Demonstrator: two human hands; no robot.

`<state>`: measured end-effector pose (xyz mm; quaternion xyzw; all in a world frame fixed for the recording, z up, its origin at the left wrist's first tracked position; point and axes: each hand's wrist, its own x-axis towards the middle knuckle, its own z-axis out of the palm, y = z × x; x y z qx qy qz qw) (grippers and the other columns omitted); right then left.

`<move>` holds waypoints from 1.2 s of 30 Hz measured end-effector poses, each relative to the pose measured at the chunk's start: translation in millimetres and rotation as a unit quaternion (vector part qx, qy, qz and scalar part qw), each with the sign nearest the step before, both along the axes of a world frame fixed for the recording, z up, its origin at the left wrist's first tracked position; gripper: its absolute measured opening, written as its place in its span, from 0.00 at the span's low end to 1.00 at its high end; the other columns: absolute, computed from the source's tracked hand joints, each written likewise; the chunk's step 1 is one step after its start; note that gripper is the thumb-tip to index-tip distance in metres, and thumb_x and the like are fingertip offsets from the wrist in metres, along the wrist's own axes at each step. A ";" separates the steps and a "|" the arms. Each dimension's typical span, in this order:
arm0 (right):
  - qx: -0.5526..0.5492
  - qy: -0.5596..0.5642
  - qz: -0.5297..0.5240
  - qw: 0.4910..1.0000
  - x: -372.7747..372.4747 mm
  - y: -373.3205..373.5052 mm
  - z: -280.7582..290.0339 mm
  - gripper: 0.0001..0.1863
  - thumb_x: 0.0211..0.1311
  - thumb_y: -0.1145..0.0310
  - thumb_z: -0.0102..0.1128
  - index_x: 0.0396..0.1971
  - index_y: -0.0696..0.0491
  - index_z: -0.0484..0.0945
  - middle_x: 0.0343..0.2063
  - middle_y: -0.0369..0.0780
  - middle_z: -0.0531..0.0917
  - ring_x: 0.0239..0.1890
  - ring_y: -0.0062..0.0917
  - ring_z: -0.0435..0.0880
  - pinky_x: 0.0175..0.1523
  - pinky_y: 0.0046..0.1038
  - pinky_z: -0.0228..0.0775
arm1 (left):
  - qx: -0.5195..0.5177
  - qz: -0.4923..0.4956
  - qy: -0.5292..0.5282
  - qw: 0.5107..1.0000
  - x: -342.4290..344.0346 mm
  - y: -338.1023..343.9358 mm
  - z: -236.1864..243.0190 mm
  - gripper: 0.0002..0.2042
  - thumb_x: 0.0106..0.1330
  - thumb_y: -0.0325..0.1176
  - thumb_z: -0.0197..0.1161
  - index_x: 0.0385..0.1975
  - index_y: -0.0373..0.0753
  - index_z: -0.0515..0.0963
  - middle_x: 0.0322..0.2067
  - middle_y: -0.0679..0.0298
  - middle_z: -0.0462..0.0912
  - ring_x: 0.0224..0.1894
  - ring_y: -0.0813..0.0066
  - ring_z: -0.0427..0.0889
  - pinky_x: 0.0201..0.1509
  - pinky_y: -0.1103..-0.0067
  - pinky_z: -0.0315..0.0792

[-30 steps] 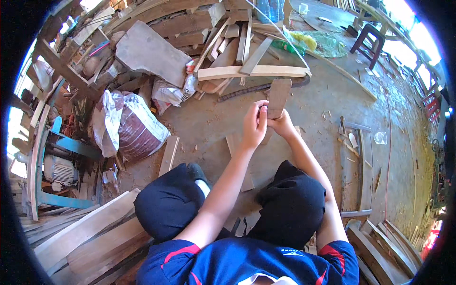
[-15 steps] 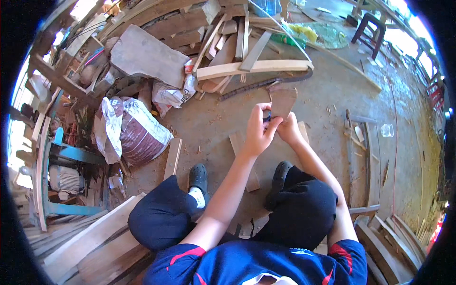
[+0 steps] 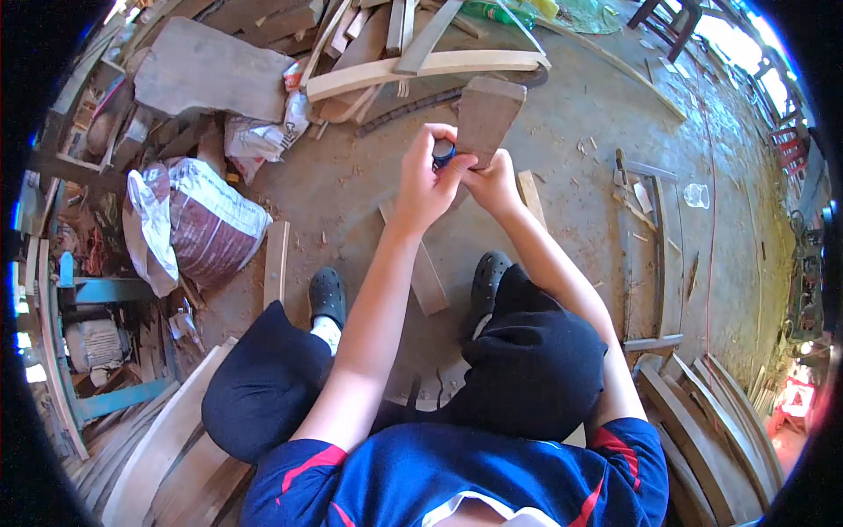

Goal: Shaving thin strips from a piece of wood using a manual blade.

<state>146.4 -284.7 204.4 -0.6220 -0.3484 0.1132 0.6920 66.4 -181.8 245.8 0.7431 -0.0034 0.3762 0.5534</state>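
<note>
My left hand (image 3: 421, 180) is closed around a small dark blue cylinder with a grey end (image 3: 443, 151), its thumb reaching to the lower part of a flat brownish wooden piece (image 3: 490, 114). My right hand (image 3: 493, 183) grips that piece at its lower end, just right of my left hand. The wood is held raised over the floor between my knees, its wide end away from me. Loose boards (image 3: 426, 272) lie on the floor below my hands.
A woven sack (image 3: 211, 228), slab (image 3: 211, 70) and scrap lumber (image 3: 421, 70) lie left and ahead. A blue machine frame with motor (image 3: 114, 391) stands left, a wooden frame (image 3: 667, 263) lies right, a stool (image 3: 667, 22) stands far right. Planks (image 3: 702, 439) flank me.
The blue cylinder in my left hand has come into sight, and my left thumb has shifted toward the wood. The wood has tilted rightward. The camera view has shifted, showing both shoes.
</note>
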 end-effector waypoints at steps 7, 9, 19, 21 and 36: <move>0.024 -0.032 -0.024 0.999 1.2 3.5 -10.9 0.09 0.52 0.70 0.72 0.30 0.58 0.84 0.23 0.34 0.86 0.29 0.10 0.79 0.34 0.23 0.74 | 0.000 -0.026 -0.019 0.999 -1.5 -6.5 -2.3 0.18 0.65 0.37 0.68 0.44 0.34 0.69 0.37 0.66 0.76 0.39 0.84 0.75 0.39 0.86 0.73; 0.038 -0.033 -0.025 0.998 2.5 3.6 -12.4 0.09 0.52 0.70 0.72 0.31 0.58 0.84 0.24 0.34 0.86 0.30 0.11 0.79 0.35 0.23 0.74 | -0.009 -0.026 -0.008 1.000 0.1 -8.8 -3.2 0.18 0.64 0.37 0.69 0.44 0.34 0.69 0.37 0.66 0.76 0.39 0.85 0.75 0.38 0.87 0.73; -0.030 -0.033 -0.033 0.998 -6.7 -11.4 3.4 0.19 0.50 0.75 0.73 0.43 0.56 0.81 0.41 0.35 0.84 0.41 0.19 0.80 0.46 0.24 0.74 | -0.088 -0.050 0.014 0.995 -2.7 -15.8 8.0 0.15 0.59 0.32 0.72 0.38 0.37 0.72 0.40 0.60 0.83 0.39 0.73 0.82 0.38 0.81 0.76; -0.004 -0.052 -0.046 0.998 -6.1 -10.5 8.2 0.13 0.50 0.71 0.75 0.36 0.57 0.83 0.30 0.34 0.85 0.34 0.13 0.79 0.39 0.22 0.74 | -0.051 -0.051 0.013 0.997 0.3 -10.8 -1.4 0.16 0.61 0.36 0.70 0.41 0.36 0.71 0.47 0.56 0.80 0.44 0.70 0.81 0.45 0.76 0.75; -0.068 -0.010 -0.071 0.995 8.1 -13.3 8.8 0.15 0.48 0.72 0.78 0.36 0.60 0.84 0.32 0.37 0.87 0.36 0.18 0.85 0.45 0.23 0.78 | 0.044 0.281 0.668 0.688 -151.0 -40.2 -290.4 0.58 0.37 0.70 0.73 0.65 0.36 0.58 0.56 0.43 0.65 0.60 0.46 0.67 0.59 0.56 0.68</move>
